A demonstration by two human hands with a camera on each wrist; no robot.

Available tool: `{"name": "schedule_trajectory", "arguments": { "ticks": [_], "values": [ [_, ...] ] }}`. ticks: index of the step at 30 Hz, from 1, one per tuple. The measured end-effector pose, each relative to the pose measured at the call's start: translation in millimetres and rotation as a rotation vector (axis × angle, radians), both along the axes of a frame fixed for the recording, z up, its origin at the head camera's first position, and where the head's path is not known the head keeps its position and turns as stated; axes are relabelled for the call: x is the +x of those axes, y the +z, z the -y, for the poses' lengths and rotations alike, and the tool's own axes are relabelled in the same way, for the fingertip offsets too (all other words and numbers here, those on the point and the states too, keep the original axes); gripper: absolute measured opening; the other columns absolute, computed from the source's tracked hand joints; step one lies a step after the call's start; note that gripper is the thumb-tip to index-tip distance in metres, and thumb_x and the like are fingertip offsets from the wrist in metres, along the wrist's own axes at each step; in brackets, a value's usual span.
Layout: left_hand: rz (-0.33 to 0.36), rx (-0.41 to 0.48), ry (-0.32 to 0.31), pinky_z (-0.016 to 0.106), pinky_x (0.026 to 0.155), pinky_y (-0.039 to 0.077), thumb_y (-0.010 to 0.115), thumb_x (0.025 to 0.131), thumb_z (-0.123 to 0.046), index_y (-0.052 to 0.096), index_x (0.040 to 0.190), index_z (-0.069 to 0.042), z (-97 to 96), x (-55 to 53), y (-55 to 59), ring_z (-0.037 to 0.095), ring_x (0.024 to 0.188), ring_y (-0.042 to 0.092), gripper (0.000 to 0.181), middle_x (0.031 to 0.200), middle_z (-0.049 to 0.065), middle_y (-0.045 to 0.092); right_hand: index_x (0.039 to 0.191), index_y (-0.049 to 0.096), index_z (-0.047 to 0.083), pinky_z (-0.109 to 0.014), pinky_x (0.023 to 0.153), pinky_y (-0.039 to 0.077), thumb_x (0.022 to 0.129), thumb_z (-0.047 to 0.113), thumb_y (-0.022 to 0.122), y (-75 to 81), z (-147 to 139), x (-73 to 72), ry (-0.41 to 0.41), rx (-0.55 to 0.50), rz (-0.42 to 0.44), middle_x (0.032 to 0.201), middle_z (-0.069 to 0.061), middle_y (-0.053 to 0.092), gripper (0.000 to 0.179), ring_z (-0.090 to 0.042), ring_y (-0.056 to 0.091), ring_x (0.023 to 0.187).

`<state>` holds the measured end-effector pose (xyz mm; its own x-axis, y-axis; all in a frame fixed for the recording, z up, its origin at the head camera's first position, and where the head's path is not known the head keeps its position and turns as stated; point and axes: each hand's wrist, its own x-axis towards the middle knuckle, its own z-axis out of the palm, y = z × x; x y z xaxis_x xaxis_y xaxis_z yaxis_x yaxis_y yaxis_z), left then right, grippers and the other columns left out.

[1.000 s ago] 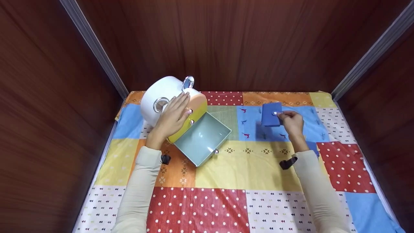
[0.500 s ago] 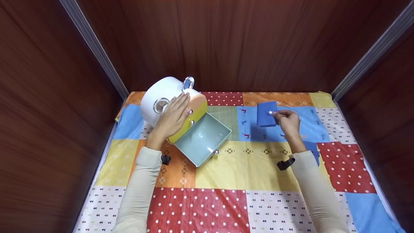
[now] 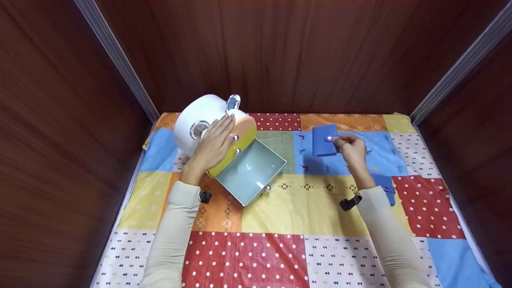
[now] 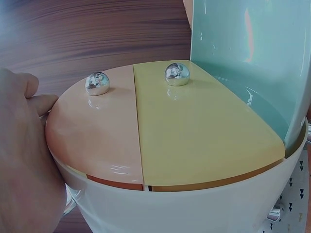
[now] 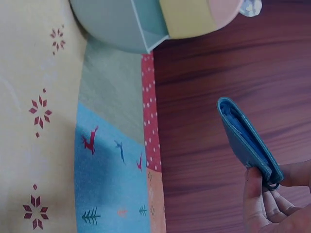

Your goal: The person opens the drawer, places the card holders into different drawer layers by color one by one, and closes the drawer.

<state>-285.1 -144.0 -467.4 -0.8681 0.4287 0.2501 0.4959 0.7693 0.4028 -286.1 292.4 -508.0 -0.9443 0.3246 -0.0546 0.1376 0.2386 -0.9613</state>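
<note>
A white rounded drawer organizer stands at the left of the table. Its peach drawer and yellow drawer are closed, while the light teal drawer is pulled out, with nothing visible inside. My left hand rests on the organizer's top with its fingers straight. In the right hand is a small blue wallet with a snap button, pinched by its strap edge between thumb and fingers. It is held above the cloth, to the right of the teal drawer and apart from it.
A second blue wallet-like item lies on the cloth, partly hidden by the right forearm. A colourful patchwork cloth covers the table. Dark wood-grain panels enclose the back and both sides.
The right hand has moved a little to the left with the blue wallet, uncovering more of the second blue item. The left hand and organizer have stayed still.
</note>
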Motion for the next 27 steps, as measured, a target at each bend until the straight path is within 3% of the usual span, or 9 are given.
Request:
{"name": "schedule_trajectory", "arguments": {
  "ticks": [7,27],
  "values": [
    [0.012,-0.007,0.001,0.042,0.139,0.010,0.032,0.116,-0.033,0.026,0.169,-0.010,0.7,-0.2,-0.2,0.024,0.168,0.016,0.058,0.179,0.003,0.023,0.132,0.066,-0.010,-0.017,0.080,0.062,0.103,0.018,0.070,4.1,6,1.1,0.020,0.007,0.000,0.109,-0.007,0.067,0.041,-0.004,0.067,0.086],
    [0.003,-0.022,-0.004,0.041,0.139,0.010,0.032,0.116,-0.031,0.026,0.169,-0.009,0.4,-0.2,0.8,0.024,0.168,0.016,0.057,0.179,0.003,0.023,0.130,0.068,-0.008,-0.018,0.078,0.061,0.103,0.019,0.070,10.1,25,-1.4,0.059,-0.011,-0.025,0.106,-0.005,0.070,0.039,-0.005,0.068,0.085]
  ]
}}
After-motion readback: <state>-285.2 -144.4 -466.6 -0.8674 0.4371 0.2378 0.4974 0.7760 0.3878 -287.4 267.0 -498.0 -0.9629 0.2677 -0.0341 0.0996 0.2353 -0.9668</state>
